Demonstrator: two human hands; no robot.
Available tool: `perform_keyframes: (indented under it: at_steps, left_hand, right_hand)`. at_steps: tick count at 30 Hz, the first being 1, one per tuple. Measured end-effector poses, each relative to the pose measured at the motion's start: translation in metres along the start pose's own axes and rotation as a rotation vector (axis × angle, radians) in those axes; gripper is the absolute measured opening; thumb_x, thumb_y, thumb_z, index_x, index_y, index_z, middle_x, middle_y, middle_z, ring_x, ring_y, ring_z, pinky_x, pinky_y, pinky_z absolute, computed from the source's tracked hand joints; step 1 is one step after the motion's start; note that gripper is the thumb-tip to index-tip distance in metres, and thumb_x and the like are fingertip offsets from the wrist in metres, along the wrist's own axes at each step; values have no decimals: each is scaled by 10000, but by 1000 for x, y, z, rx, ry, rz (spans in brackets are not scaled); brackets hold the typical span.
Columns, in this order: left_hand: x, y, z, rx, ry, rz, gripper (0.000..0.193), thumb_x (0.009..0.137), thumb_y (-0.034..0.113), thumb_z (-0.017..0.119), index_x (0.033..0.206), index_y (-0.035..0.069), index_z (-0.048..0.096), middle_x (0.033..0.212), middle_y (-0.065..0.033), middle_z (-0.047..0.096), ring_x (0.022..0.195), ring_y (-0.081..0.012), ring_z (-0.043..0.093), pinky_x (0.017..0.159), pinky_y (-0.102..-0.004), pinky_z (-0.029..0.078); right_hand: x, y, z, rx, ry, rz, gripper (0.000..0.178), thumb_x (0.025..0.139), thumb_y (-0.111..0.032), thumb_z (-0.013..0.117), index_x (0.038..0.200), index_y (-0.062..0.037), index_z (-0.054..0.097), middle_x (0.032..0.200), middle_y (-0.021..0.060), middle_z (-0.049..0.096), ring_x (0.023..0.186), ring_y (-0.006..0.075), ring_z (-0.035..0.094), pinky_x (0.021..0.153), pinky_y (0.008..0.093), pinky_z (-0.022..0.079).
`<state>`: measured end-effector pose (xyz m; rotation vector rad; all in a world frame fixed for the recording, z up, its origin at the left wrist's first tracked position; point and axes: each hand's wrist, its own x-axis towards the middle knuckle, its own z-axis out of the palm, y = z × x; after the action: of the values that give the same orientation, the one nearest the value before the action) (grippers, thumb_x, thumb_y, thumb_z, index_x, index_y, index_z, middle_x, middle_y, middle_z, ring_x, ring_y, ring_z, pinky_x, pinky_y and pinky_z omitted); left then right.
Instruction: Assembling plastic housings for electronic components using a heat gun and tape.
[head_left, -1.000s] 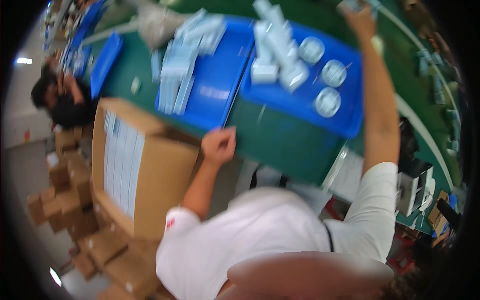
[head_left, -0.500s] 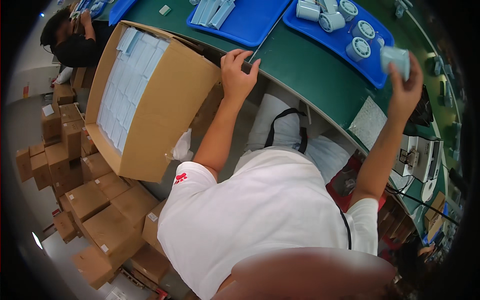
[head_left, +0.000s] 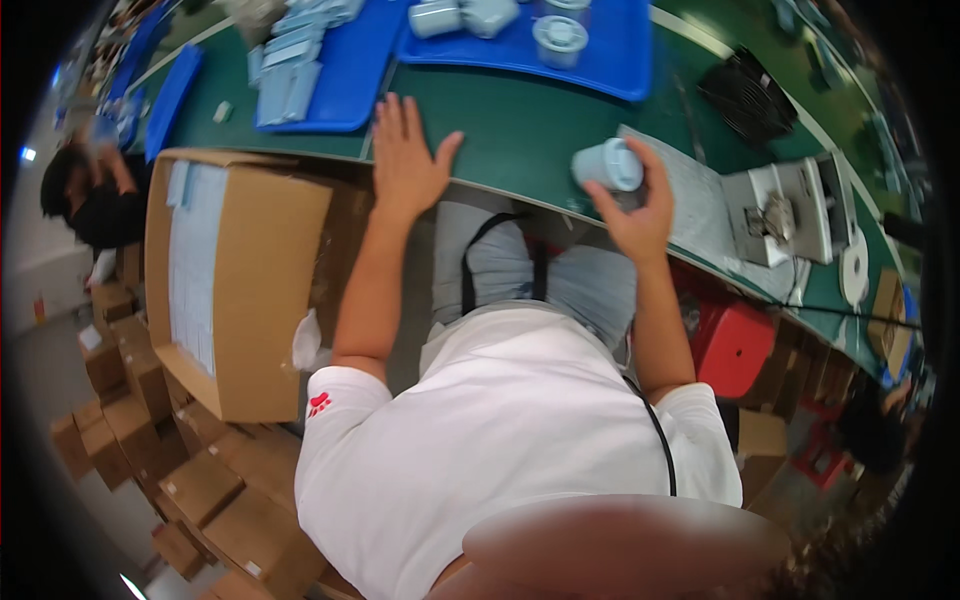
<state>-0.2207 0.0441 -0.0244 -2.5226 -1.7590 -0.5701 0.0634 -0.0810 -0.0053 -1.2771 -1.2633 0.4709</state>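
Note:
My right hand (head_left: 648, 208) grips a pale blue, cup-shaped plastic part (head_left: 604, 166) between thumb and fingers, just above the front of the green table (head_left: 500, 125). Fingers stretched and palm down, my left hand (head_left: 409, 165) lies at the table's front edge, holding nothing. Beyond the hands, a blue tray (head_left: 622, 72) carries several cup-shaped parts like the held one; one of them (head_left: 560, 42) stands upright. To its left, a second blue tray (head_left: 348, 88) holds several long, pale blue pieces (head_left: 290, 92).
An open carton (head_left: 268, 300) filled with rows of pale pieces stands left of my arm. At right are a translucent sheet (head_left: 690, 205), a white-and-grey device (head_left: 785, 215), a black slotted object (head_left: 745, 95) and a red stool (head_left: 733, 345). Cartons (head_left: 245, 495) pile up behind; another person (head_left: 100, 205) sits far left.
My right hand has brought the cup-shaped part from beside the tray inward to the table's front. My left hand has flattened out on the edge. The whole view has turned rightward.

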Motion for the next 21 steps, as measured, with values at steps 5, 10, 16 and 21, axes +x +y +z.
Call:
perform_keyframes:
  at_steps: [5, 10, 16, 21]
  left_hand:
    - [50, -16, 13, -10, -62, 17, 935, 973, 598, 512, 1504, -136, 281, 1591, -322, 248, 1510, -430, 196, 1232, -480, 167]
    - [76, -18, 12, -88, 57, 35, 719, 980, 467, 577, 1415, -90, 449, 1513, -296, 402, 1420, -455, 356, 1179, -461, 295]
    - [19, 23, -14, -245, 331, 73, 321, 949, 207, 651, 1183, -12, 668, 1304, -214, 620, 1259, -403, 558, 1070, -463, 435]
    - [-82, 104, -4, -600, 255, 437, 201, 737, 2, 656, 921, 50, 719, 894, -89, 693, 874, -279, 642, 809, -369, 485]
  right_hand:
    - [0, -3, -3, -122, -84, -123, 630, 716, -189, 868, 1272, -65, 599, 1148, 150, 649, 1032, 332, 650, 885, 390, 521]
    - [0, -10, -7, -214, -106, -171, 658, 700, -150, 883, 1282, -50, 595, 1142, 141, 659, 1040, 309, 657, 894, 358, 533]
    - [-1, -10, -11, -126, -48, -135, 687, 712, -167, 885, 1312, -42, 574, 1174, 145, 649, 1070, 290, 654, 913, 357, 524]
    - [-2, 5, -10, 128, 43, 71, 721, 757, -129, 855, 1379, -31, 502, 1238, 129, 623, 1106, 224, 638, 889, 341, 545]
